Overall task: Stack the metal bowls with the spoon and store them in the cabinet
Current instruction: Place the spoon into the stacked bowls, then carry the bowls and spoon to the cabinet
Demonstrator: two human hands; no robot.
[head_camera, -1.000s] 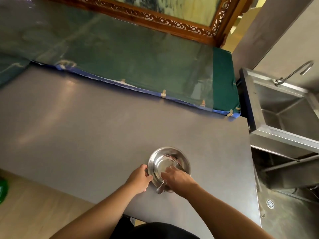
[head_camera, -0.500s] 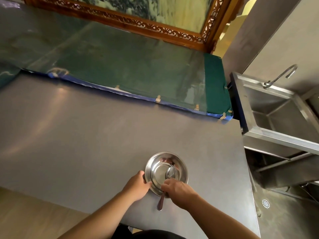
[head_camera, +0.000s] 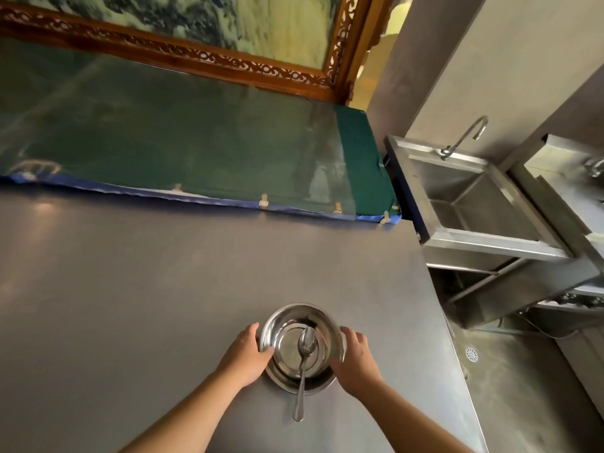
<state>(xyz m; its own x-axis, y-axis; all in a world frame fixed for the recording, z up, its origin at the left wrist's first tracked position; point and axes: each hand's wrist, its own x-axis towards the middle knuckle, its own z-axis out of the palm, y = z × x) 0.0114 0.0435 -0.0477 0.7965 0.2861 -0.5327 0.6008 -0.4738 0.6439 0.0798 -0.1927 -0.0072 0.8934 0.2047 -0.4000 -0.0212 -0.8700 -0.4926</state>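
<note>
A broad grey metal worktable [head_camera: 163, 289] filled most of the view, its surface bare except near the front edge. Behind it, along the far edge, lay a long green cushioned bench top [head_camera: 196, 152] under a clear plastic sheet, with a blue trim along its near side. Above that stood a carved wooden frame [head_camera: 202, 57] around a green and yellow mottled panel. To the right of the worktable stood a stainless steel sink [head_camera: 474, 204] with a curved faucet [head_camera: 464, 137] at its back rim, and below it a wet floor with a round floor drain [head_camera: 471, 354].

Near the front of the worktable sat the stack of metal bowls [head_camera: 302, 346], a smaller bowl nested inside a wider one, resting on the surface. The left hand [head_camera: 245, 356] cupped the stack's left side, its fingers curled against the rim and the thumb touching the edge. The right hand [head_camera: 354, 359] was pressed to the right side, fingers bent around the rim in the same way, so both hands gripped the stack between them. Whether the stack was lifted clear of the surface could not be told.

A metal spoon [head_camera: 304, 364] lay in the inner bowl, its scoop near the middle and its handle passing over the near rim, pointing toward the person, with the tip hanging out beyond the bowls.
</note>
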